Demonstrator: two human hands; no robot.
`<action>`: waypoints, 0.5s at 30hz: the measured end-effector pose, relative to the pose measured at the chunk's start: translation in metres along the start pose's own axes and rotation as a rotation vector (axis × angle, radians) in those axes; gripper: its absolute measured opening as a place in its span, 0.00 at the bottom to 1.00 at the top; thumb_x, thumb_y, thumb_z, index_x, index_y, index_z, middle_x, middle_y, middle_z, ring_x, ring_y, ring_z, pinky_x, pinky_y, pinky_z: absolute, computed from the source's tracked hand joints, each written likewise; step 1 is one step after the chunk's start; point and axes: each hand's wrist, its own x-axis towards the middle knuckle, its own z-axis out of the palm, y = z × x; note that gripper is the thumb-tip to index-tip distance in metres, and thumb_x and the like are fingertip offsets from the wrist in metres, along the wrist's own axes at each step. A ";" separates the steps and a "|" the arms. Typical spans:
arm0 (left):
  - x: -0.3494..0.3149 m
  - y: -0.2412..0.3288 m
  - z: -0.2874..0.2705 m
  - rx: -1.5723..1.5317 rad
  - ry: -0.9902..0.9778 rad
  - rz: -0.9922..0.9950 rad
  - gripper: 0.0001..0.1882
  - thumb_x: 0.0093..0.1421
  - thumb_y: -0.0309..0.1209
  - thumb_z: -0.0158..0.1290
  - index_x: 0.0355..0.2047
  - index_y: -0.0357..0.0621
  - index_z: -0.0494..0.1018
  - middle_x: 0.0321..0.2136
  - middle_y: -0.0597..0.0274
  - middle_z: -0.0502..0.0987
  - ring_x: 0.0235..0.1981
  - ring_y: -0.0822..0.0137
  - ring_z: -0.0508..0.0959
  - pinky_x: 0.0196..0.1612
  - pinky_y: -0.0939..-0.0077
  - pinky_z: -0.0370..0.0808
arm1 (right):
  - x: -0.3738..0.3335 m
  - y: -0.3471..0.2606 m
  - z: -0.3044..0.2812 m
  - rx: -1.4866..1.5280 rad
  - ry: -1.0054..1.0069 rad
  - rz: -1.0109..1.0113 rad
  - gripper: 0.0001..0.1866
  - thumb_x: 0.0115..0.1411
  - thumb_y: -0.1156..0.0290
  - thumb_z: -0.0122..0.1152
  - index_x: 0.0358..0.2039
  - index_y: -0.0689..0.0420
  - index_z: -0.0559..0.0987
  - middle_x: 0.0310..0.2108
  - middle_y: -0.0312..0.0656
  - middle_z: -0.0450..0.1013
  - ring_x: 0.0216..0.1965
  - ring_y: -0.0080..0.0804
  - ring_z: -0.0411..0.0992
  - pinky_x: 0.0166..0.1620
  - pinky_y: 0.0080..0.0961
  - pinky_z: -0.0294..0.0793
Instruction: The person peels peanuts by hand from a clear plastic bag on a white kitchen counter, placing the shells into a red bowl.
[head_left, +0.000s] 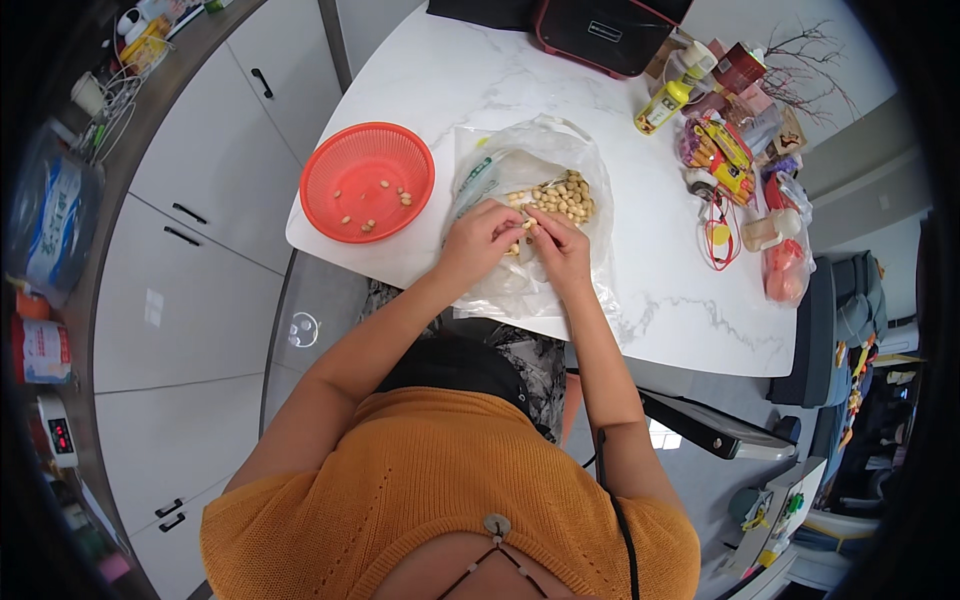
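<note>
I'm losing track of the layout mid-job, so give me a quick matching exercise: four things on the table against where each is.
Things
1. Yellow bottle
2. Red basket
3. Plastic bag
4. Heap of tan nuts

Places
A. Inside the bag
B. To the left of the bag
C. Beneath the left hand and right hand
D. Beyond the bag, to its right

Pairs: 1-D, 2-B, 3-C, 4-A

A marbled white table (690,295) stands over glossy grey floor (325,290) beside white cabinets (190,300).
</note>
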 end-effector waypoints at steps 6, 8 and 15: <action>0.000 0.000 0.000 0.046 0.019 0.017 0.05 0.50 0.22 0.56 0.27 0.37 0.71 0.25 0.64 0.71 0.19 0.76 0.70 0.23 0.83 0.67 | -0.001 0.002 0.003 -0.069 0.007 -0.059 0.14 0.53 0.78 0.57 0.42 0.56 0.78 0.31 0.39 0.72 0.28 0.22 0.68 0.31 0.14 0.67; 0.000 0.003 -0.001 0.044 0.017 0.024 0.05 0.50 0.21 0.56 0.27 0.37 0.71 0.24 0.64 0.71 0.18 0.76 0.69 0.22 0.83 0.66 | -0.001 0.002 0.004 -0.083 0.015 -0.046 0.14 0.52 0.78 0.58 0.41 0.56 0.78 0.30 0.38 0.72 0.26 0.21 0.67 0.29 0.15 0.66; 0.000 0.004 -0.002 0.035 -0.004 0.028 0.05 0.50 0.21 0.55 0.27 0.37 0.71 0.25 0.65 0.71 0.17 0.77 0.68 0.21 0.84 0.66 | -0.001 -0.004 0.003 -0.073 0.033 0.011 0.11 0.50 0.78 0.60 0.36 0.58 0.78 0.28 0.36 0.71 0.22 0.19 0.63 0.27 0.14 0.64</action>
